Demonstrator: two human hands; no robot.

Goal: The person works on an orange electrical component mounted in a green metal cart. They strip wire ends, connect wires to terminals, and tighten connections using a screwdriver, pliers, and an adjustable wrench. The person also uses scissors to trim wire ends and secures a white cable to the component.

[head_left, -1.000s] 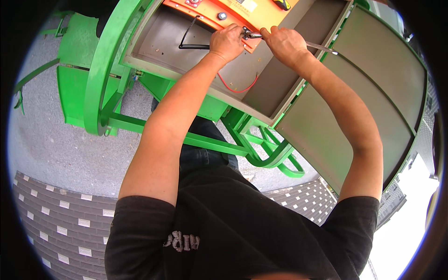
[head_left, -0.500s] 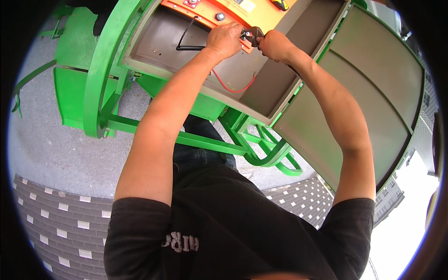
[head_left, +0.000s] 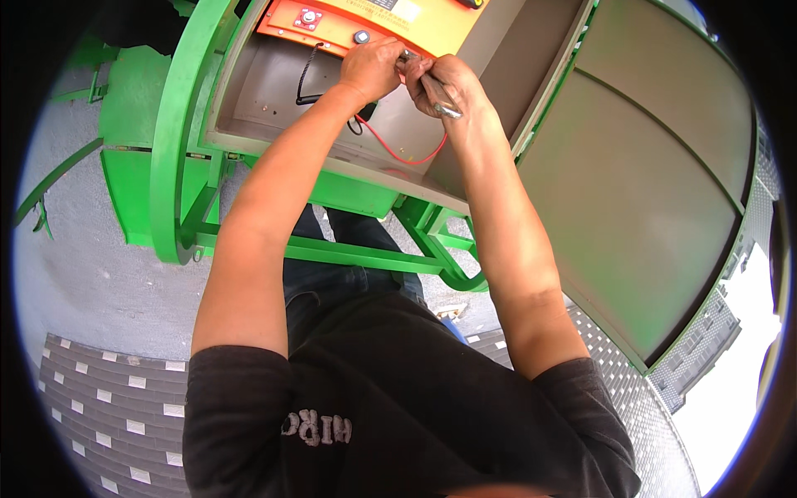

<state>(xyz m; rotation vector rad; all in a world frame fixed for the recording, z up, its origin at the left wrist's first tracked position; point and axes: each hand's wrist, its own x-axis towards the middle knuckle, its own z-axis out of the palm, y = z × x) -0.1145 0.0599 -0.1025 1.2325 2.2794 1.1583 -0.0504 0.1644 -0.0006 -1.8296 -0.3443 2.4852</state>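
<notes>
My right hand (head_left: 442, 83) is closed round a pair of pliers (head_left: 440, 97), whose grey handles slant down toward my wrist. The jaws sit at the lower edge of an orange control panel (head_left: 328, 35) and are partly hidden by my fingers. Right beside them, my left hand (head_left: 371, 70) has its fingers bent together against the panel edge; what they pinch is hidden. Below the hands a red wire (head_left: 397, 153) loops across the grey metal box (head_left: 278, 116). A black coiled cord (head_left: 304, 80) hangs from the panel left of my left hand.
The panel carries a red-and-white fitting (head_left: 309, 17) and a dark round button (head_left: 362, 37). A yellow-and-black object (head_left: 471, 3) lies at its top right. Green frame tubes (head_left: 170, 149) curve round the box. A wide lid or door (head_left: 639, 183) stands open at the right.
My right hand has turned, bringing the pliers' handles down toward my wrist and its forearm inward. Both hands and the box appear farther left in view.
</notes>
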